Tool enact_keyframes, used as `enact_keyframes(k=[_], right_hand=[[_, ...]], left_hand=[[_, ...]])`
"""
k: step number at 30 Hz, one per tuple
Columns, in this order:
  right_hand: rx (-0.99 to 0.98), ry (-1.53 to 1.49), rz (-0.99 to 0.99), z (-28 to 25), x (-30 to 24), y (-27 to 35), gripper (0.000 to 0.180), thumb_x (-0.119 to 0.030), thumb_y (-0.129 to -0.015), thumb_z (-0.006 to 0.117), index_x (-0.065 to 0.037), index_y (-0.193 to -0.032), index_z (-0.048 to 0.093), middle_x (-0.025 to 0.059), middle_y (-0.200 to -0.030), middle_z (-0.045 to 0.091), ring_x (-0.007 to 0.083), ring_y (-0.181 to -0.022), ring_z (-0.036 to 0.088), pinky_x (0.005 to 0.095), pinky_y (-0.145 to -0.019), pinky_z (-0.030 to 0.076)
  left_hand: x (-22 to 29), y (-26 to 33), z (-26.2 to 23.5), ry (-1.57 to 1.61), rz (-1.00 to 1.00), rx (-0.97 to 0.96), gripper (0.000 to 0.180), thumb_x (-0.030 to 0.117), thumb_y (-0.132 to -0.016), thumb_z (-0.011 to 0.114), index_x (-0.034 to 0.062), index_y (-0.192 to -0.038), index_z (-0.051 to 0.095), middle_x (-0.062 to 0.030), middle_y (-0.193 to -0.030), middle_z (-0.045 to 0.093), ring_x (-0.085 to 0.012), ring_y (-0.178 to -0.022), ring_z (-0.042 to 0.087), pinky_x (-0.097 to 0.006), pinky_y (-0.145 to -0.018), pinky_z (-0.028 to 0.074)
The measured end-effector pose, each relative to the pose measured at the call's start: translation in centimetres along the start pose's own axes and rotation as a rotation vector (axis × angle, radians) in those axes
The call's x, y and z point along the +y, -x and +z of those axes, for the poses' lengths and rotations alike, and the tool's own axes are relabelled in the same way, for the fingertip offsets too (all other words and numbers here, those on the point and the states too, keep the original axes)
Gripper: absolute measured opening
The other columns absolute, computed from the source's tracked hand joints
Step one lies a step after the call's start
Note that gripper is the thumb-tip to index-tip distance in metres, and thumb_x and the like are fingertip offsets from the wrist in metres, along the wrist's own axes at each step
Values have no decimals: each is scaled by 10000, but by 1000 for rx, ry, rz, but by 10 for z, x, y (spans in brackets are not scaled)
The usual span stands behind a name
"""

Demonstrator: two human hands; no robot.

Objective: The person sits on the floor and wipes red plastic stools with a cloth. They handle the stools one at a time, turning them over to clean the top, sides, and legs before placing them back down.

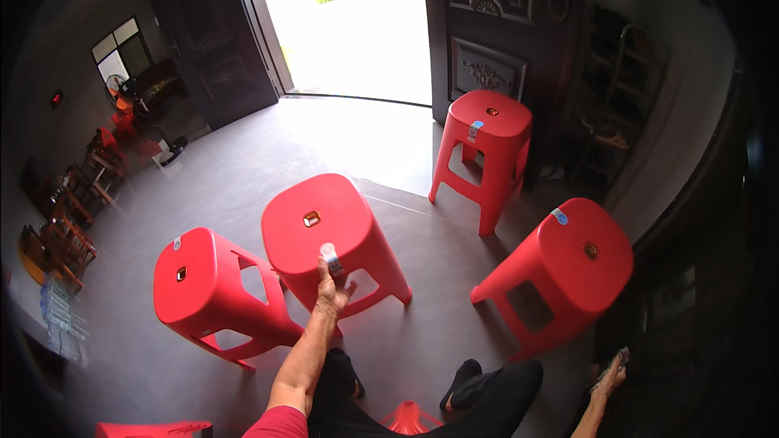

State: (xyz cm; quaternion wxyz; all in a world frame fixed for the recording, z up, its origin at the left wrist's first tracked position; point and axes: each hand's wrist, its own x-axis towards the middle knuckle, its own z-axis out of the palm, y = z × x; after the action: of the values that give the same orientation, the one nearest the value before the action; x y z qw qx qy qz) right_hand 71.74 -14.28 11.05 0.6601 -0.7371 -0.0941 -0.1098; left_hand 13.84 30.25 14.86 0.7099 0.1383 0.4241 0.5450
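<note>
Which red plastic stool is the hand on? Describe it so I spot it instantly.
From the open doorway, come down the grey floor to the middle red plastic stool. Unlike its neighbours, it has the left hand gripping its near seat edge.

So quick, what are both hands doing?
Left hand: gripping the edge of the middle red stool.
Right hand: holds nothing; open or closed, cannot tell.

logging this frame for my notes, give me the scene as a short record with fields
setting: room with grey floor, dark double door open to daylight
stools: four red plastic stools, the far one by the door, one at left, one at right, a middle one
left hand: grips the near edge of the middle stool's seat
right hand: low at the right edge, holding nothing that can be seen
other: wooden furniture along the left wall
</note>
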Motion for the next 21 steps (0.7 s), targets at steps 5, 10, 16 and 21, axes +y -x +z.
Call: enact_keyframes(k=[5, 10, 16, 21], right_hand=[[-384, -20, 170, 68, -100, 62, 335, -299, -906, 593, -60, -1137, 620, -54, -677, 502, 30, -475, 361, 217, -400, 245], [-707, -233, 18, 122, -157, 136, 327, -234, -891, 598, -44, -1157, 611, -60, -688, 506, 31, -508, 406, 208, -451, 310], [-889, -44, -669, 161, -243, 229, 297, -196, -848, 667, 28, -1037, 617, 199, -849, 583, 368, -772, 599, 435, -742, 496], [-1064, 178, -1092, 163, -261, 297, 444, -236, -750, 716, -69, -1149, 614, 105, -1129, 569, 274, -1091, 537, 482, -869, 408]], left_hand=[[-49, 60, -6, 56, -62, 44, 635, 699, -678, 683, 277, -1132, 548, 74, -1072, 554, -168, -1092, 458, -569, -985, 289], [-98, 152, 5, 75, -117, 107, 575, 614, -741, 694, 199, -1114, 552, 27, -1043, 577, -213, -1094, 499, -598, -962, 326], [-132, 241, 5, 11, -213, 1, 657, 619, -760, 665, 166, -1211, 517, -32, -1186, 564, -246, -1238, 435, -629, -1025, 255], [-117, 284, -7, -120, -309, -79, 707, 558, -819, 645, 33, -1257, 465, -144, -1282, 488, -308, -1180, 504, -566, -898, 436]])
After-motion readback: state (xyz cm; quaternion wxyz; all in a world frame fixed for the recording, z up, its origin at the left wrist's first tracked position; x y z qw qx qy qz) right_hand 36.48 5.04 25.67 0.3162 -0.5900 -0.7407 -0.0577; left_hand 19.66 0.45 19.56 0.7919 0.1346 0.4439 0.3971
